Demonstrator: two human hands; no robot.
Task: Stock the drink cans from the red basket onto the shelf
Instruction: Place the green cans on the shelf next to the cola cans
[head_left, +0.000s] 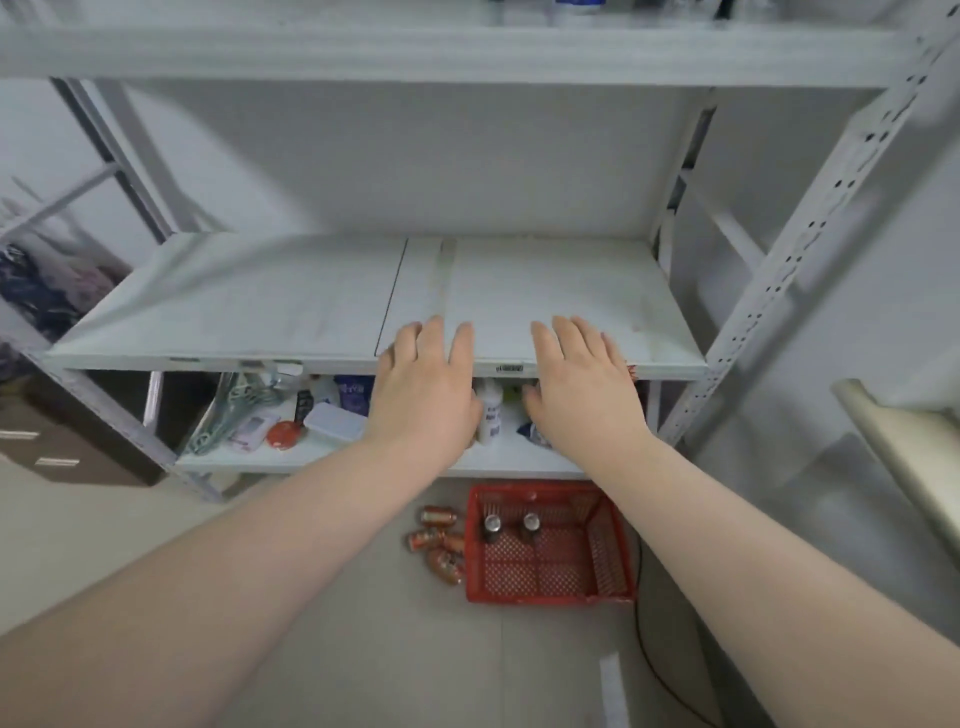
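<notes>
A red plastic basket (582, 584) sits on the floor below the shelving, with two upright drink cans (492, 526) in its far part. Several orange cans (439, 540) lie on the floor just left of the basket. The white middle shelf (260, 306) is bare. My left hand (423, 387) and my right hand (584, 387) are stretched out side by side over the shelf's front edge, palms down, fingers straight, holding nothing.
The lower shelf (311, 457) holds a white bottle (489, 410), a white box, a red round lid, hangers and other clutter. Perforated metal uprights (810, 234) frame the shelving at right. A brown drawer unit (67, 441) stands at left. A dark cable runs across the floor.
</notes>
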